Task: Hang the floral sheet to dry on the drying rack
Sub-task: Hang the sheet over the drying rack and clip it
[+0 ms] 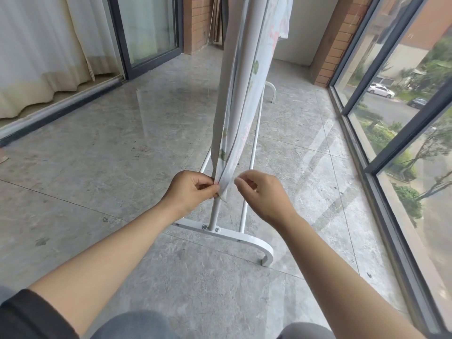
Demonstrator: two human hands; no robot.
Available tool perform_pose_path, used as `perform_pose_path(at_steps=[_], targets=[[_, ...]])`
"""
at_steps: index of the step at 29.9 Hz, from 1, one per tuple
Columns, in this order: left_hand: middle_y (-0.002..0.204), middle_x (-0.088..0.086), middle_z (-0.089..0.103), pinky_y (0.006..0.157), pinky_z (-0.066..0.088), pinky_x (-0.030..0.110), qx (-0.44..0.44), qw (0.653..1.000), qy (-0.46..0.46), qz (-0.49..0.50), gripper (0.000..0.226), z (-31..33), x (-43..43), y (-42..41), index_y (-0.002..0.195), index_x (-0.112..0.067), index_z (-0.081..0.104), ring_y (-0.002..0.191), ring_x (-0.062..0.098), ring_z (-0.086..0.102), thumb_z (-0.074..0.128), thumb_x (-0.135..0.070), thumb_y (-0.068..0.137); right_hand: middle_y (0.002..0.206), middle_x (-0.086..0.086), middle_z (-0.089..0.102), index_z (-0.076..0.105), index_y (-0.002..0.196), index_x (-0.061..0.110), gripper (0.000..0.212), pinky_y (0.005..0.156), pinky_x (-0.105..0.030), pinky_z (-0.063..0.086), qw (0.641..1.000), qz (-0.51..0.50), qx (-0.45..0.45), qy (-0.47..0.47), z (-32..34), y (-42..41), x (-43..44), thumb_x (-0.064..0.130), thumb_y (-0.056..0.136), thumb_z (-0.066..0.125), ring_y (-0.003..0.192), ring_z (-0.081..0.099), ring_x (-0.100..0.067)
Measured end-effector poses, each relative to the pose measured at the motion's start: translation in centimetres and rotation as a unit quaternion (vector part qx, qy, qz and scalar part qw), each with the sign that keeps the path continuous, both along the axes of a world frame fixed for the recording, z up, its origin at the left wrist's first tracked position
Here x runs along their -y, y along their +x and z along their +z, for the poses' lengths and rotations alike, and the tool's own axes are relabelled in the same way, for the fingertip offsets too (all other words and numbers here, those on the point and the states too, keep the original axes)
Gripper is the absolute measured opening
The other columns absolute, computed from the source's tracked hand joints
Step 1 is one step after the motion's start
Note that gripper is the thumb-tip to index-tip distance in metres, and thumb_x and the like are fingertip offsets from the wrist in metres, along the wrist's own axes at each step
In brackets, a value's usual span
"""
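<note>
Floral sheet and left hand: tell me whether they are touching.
Touching. The head view shows the left hand pinching the bottom edge of the floral sheet between thumb and curled fingers, with no gap between them.

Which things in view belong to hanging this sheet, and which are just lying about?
Part of the job:
floral sheet, draped on the rack
drying rack
left hand, pinching the sheet's bottom edge
right hand, pinching the same edge alongside

Just there:
curtains
sliding door
boards leaning in the corner
white car outside
</note>
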State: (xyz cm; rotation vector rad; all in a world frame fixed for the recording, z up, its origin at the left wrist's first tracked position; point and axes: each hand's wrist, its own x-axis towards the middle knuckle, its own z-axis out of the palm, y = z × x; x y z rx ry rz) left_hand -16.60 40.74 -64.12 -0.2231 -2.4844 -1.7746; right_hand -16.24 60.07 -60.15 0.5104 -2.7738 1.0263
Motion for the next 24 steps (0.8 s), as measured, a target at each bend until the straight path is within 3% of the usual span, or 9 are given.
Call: perform_pose_path(at_steps=[2,4,7,9,12,15,17,21,24], targets=[[0.072,0.017,0.070,0.076,0.053,0.058,-0.008,1.000,-0.007,0.005,0.010,-0.1,0.0,0.1,0.071,-0.020,0.075,0.078,0.043,0.064,0.071,-0.022,0.080,0.073,0.011,0.065,0.068,0.083,0.019,0.038,0.064,-0.026,0.050,1.000,0.019,-0.015,-0.016,2.7,-0.3,1.0,0.052,0.090,0.051,0.071,0.061,-0.004],[0.070,0.009,0.071,0.077,0.053,0.056,-0.010,1.000,-0.010,0.008,0.015,0.1,-0.1,0.4,0.069,-0.024,0.075,0.078,0.040,0.065,0.070,-0.016,0.081,0.062,0.004,0.061,0.060,0.068,0.013,0.055,0.056,-0.031,0.046,0.996,0.026,-0.050,0.068,4.7,-1.0,2.1,0.062,0.087,0.047,0.062,0.057,-0.012],[0.071,0.006,0.072,0.082,0.054,0.051,-0.006,1.000,0.000,0.008,0.021,0.3,-0.1,0.6,0.068,-0.027,0.075,0.079,0.034,0.067,0.070,-0.011,0.082,0.048,-0.004,0.041,0.036,0.052,0.010,0.061,0.047,-0.032,0.030,0.974,0.027,-0.083,0.207,6.6,-2.3,3.3,0.053,0.095,0.042,0.047,0.040,-0.021],[0.071,0.006,0.072,0.082,0.054,0.050,-0.010,1.000,0.009,0.008,0.022,0.0,-0.1,0.7,0.070,-0.028,0.075,0.080,0.034,0.067,0.070,-0.010,0.082,0.049,-0.006,0.041,0.039,0.052,0.008,0.060,0.048,-0.032,0.032,0.965,0.044,-0.075,0.247,7.1,-2.8,3.4,0.046,0.098,0.039,0.048,0.042,-0.023],[0.071,0.000,0.073,0.078,0.057,0.040,-0.020,0.999,0.015,0.022,0.026,-0.3,-0.3,0.9,0.066,-0.029,0.075,0.075,0.023,0.069,0.070,-0.008,0.082,0.063,-0.011,0.062,0.062,0.068,0.002,0.059,0.061,-0.038,0.051,0.967,0.062,-0.063,0.238,6.9,-2.7,3.1,0.044,0.100,0.035,0.061,0.060,-0.027],[0.067,0.005,0.070,0.064,0.051,0.034,-0.040,0.999,-0.018,0.012,0.021,-0.2,-0.7,0.8,0.064,-0.022,0.074,0.064,0.019,0.064,0.070,-0.011,0.082,0.065,-0.003,0.066,0.067,0.069,0.009,0.054,0.071,-0.039,0.053,0.976,0.062,-0.037,0.207,6.7,-2.5,2.7,0.043,0.099,0.037,0.064,0.063,-0.022],[0.068,0.007,0.070,0.066,0.052,0.037,-0.043,0.999,-0.030,0.011,0.015,0.0,-0.6,0.7,0.068,-0.015,0.075,0.069,0.024,0.065,0.070,-0.013,0.082,0.064,0.000,0.065,0.067,0.069,0.011,0.054,0.072,-0.040,0.053,0.976,0.059,-0.027,0.206,7.0,-2.4,2.7,0.045,0.099,0.037,0.066,0.063,-0.020],[0.068,0.006,0.069,0.070,0.053,0.037,-0.049,0.997,-0.053,0.009,0.016,-0.1,-0.3,0.5,0.068,-0.010,0.073,0.072,0.023,0.066,0.069,-0.016,0.083,0.059,-0.010,0.060,0.059,0.062,0.001,0.067,0.061,-0.040,0.052,0.979,0.028,-0.056,0.192,7.6,-2.0,3.1,0.055,0.095,0.037,0.060,0.058,-0.027],[0.067,0.016,0.064,0.064,0.050,0.035,-0.053,0.995,-0.081,0.014,0.021,-0.2,-0.4,0.6,0.067,-0.005,0.069,0.070,0.029,0.062,0.068,-0.019,0.083,0.047,-0.005,0.042,0.039,0.047,0.010,0.069,0.047,-0.033,0.039,0.975,-0.027,-0.096,0.199,8.1,-1.6,4.0,0.061,0.092,0.037,0.050,0.048,-0.026]])
